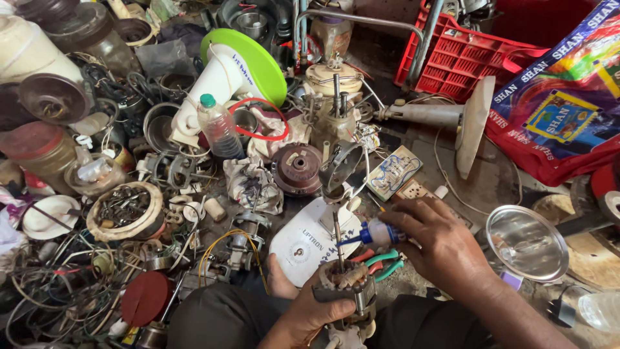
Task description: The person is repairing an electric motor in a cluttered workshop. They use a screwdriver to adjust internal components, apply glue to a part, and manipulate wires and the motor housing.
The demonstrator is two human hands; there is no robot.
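On the grimy, parts-strewn workshop floor (452, 181), left hand (310, 310) clasping a motor (345, 284), right hand (439, 242) gripping an oil bottle (378, 232).

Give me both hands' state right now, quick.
Left hand: closed around the small motor.
Right hand: closed on a small blue-capped bottle.

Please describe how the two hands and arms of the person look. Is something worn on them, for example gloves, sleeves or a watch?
Both are bare. The left hand and the right hand have no gloves, and no ring, watch or bracelet shows. The forearms are uncovered as far as the picture's lower edge, so no sleeve is in view. The fingers of both hands look a little smudged with workshop dirt. There are no tattoos or other markings to see.
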